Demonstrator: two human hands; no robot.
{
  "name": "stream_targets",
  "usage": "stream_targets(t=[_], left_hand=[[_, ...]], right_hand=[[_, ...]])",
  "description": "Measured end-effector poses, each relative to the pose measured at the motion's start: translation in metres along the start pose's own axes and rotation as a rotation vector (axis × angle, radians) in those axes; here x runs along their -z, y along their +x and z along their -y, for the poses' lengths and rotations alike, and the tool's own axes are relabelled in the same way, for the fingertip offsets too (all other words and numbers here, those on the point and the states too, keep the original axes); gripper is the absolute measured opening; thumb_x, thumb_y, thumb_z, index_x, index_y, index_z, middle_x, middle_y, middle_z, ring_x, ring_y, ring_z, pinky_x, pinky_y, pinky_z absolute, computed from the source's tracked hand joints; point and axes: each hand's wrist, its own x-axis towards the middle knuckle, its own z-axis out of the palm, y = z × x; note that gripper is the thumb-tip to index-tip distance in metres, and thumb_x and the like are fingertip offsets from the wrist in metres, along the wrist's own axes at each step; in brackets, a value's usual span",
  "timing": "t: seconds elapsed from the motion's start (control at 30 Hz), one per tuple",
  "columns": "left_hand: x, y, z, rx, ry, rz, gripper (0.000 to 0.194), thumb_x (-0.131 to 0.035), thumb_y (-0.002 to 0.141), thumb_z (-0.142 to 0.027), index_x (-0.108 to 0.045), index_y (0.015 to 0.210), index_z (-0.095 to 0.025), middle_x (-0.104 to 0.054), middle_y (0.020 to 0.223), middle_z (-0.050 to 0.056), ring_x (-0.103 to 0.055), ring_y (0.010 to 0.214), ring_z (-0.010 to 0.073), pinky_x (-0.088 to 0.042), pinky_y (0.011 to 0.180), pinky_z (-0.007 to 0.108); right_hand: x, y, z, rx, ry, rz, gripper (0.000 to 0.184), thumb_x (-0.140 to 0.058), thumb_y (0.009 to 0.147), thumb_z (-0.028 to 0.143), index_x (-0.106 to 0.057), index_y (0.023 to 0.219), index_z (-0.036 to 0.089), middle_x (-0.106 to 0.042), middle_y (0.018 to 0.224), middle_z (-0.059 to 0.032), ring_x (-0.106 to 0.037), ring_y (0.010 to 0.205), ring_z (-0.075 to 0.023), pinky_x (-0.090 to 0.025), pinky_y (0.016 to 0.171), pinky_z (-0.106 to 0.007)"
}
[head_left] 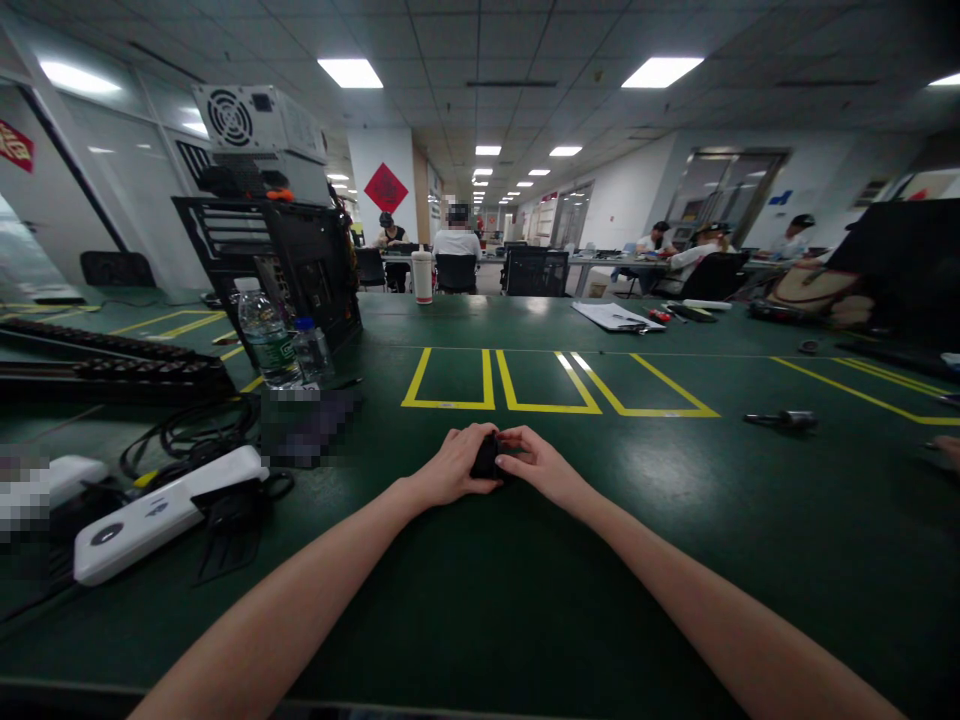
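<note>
Both hands meet around a small black object [486, 457] at the middle of the green table [480, 590]. My left hand [454, 465] is closed about its left side, thumb below and fingers above. With bent fingers and thumb, my right hand [541, 466] grips it from the right. Much of the object is covered by my fingers, and its kind cannot be made out. Just beyond the hands, yellow tape outlines [551, 408] mark the tabletop.
To the left are a white power strip [169, 512], coiled black cables [191, 430], water bottles [268, 340] and a black computer case [300, 270]. A screwdriver-like tool [784, 420] lies to the right. Farther back are a clipboard [616, 317] and a white cup [422, 277]. Several people sit behind.
</note>
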Motion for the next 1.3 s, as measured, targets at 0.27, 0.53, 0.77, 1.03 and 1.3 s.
stream_targets(t=[0.27, 0.53, 0.77, 1.03, 1.3], left_hand=[[0.0011, 0.0002, -0.0007, -0.001, 0.005, 0.011, 0.062, -0.062, 0.069, -0.033, -0.027, 0.118, -0.021, -0.046, 0.110, 0.008, -0.046, 0.101, 0.0231, -0.032, 0.086, 0.036], [0.0024, -0.0001, -0.0012, 0.000, -0.002, 0.015, 0.062, -0.063, 0.069, -0.033, -0.027, 0.118, -0.021, -0.046, 0.111, 0.007, -0.047, 0.100, 0.0222, -0.032, 0.086, 0.035], [0.0017, -0.0003, -0.0002, 0.020, 0.003, 0.019, 0.059, -0.062, 0.069, -0.032, -0.029, 0.117, -0.021, -0.047, 0.110, 0.008, -0.046, 0.102, 0.0234, -0.032, 0.086, 0.036], [0.0016, 0.0009, -0.0003, 0.023, -0.015, 0.023, 0.060, -0.063, 0.069, -0.032, -0.029, 0.117, -0.020, -0.047, 0.110, 0.008, -0.046, 0.102, 0.0235, -0.033, 0.086, 0.037], [0.0047, 0.0007, -0.0023, 0.007, -0.026, 0.026, 0.060, -0.063, 0.069, -0.030, -0.028, 0.118, -0.021, -0.046, 0.111, 0.007, -0.046, 0.101, 0.0224, -0.032, 0.088, 0.037]], right_hand=[[0.0017, -0.0021, 0.0006, 0.037, 0.053, 0.058, 0.026, -0.063, 0.070, 0.025, -0.047, 0.090, 0.021, -0.052, 0.095, 0.0002, -0.057, 0.091, -0.0169, -0.046, 0.081, -0.037], [0.0002, -0.0005, 0.0025, -0.045, -0.026, 0.007, 0.027, -0.056, 0.075, 0.031, -0.047, 0.097, 0.020, -0.054, 0.096, -0.0031, -0.056, 0.089, -0.0176, -0.047, 0.079, -0.039], [0.0020, -0.0026, 0.0021, 0.019, 0.030, 0.070, 0.027, -0.063, 0.070, 0.024, -0.047, 0.092, 0.021, -0.052, 0.099, -0.0011, -0.055, 0.094, -0.0179, -0.046, 0.083, -0.038], [0.0008, -0.0005, -0.0004, -0.026, -0.006, 0.032, 0.025, -0.057, 0.075, 0.028, -0.046, 0.097, 0.021, -0.052, 0.098, -0.0028, -0.054, 0.095, -0.0188, -0.044, 0.086, -0.041], [0.0016, -0.0016, 0.0015, -0.002, 0.067, 0.059, 0.025, -0.060, 0.073, 0.028, -0.046, 0.092, 0.021, -0.052, 0.101, -0.0020, -0.054, 0.095, -0.0181, -0.044, 0.084, -0.039]])
